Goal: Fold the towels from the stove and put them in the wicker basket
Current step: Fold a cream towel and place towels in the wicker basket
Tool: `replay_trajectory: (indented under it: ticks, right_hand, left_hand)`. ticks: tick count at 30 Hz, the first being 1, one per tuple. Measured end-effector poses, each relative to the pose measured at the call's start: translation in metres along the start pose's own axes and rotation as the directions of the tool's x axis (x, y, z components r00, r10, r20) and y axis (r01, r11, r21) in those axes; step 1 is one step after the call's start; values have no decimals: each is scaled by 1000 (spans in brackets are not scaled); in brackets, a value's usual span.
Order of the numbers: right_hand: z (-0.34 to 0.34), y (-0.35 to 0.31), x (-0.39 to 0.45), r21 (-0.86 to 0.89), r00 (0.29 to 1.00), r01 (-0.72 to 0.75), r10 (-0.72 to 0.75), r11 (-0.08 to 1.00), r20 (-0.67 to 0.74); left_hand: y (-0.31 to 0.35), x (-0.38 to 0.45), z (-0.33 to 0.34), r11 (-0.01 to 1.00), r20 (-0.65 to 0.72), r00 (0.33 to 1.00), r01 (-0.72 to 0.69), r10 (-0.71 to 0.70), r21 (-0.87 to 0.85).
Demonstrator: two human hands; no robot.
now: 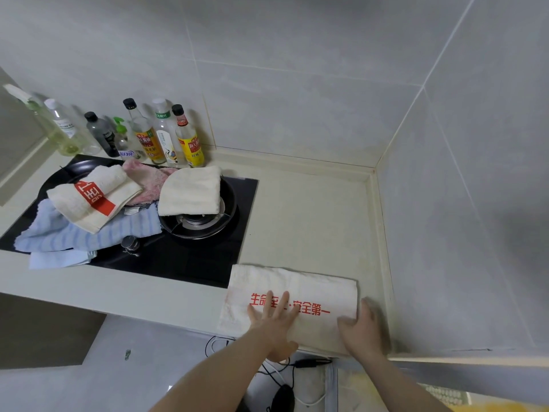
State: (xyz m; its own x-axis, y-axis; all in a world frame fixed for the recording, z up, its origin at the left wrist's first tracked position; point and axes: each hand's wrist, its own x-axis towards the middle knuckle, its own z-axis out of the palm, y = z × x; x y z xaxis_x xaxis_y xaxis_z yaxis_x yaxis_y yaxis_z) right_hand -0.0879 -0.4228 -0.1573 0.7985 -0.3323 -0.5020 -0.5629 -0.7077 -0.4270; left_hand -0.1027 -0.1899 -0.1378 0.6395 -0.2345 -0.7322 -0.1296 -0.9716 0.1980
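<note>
White towel w/ red print lies at counter front edge, 5 o'clock of stove, left hand flat on it, right hand blurred, grip unclear; risk: overhanging edge slides off mid-fold.

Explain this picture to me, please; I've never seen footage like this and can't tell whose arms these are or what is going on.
There is no machine: a person wears a camera on the head, looking down at their own arms. The left hand lies flat, fingers spread, on a white towel with red lettering spread on the pale counter. The right hand rests at that towel's right end; it is blurred, so its grip is unclear. More towels lie on the black stove: a cream one over the burner, plus a pink one, a blue one and a red-banded one. Bottles stand against the wall.
</note>
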Motion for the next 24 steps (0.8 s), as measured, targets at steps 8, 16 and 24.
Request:
replay_trajectory:
  ticks: [8, 16, 24]
  right_hand:
    - [-13, -22, 2, 358, 973, -221, 179, 907, 146]
    - [-33, -30, 1, 494, 984, -161, 97, 854, 152]
    - [-72, -52, -13, 536, 1000, -6, 0, 844, 12]
  left_hand:
    - [1, -3, -2, 999, -37, 999, -12, 10, -52]
    - [-6, -14, -13, 981, -137, 990, -44, 18, -190]
    - [-4, -25, -3, 991, -204, 978, 20, -47, -131]
